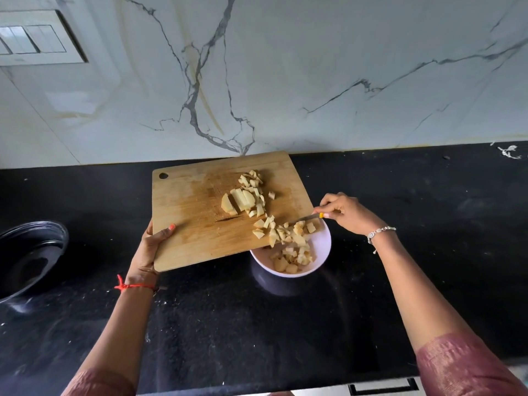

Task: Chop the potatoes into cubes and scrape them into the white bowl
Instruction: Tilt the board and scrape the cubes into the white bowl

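My left hand (pixel 153 247) grips the near left edge of the wooden cutting board (pixel 197 212) and holds it tilted over the white bowl (pixel 321 250). My right hand (pixel 343 211) holds a small knife (pixel 307 218) with a yellow handle end, its blade lying among the potato cubes (pixel 281 231) at the board's lower right corner. Some cubes lie inside the bowl. Larger sliced potato pieces (pixel 241 200) and more cubes (pixel 251 178) sit in the board's middle and upper part.
The black stone counter (pixel 257 324) carries a black round pan (pixel 31 252) at the left edge. A white marble wall (pixel 285 81) rises right behind the board, with a switch panel (pixel 34 38) at the upper left. The counter's front edge runs along the bottom.
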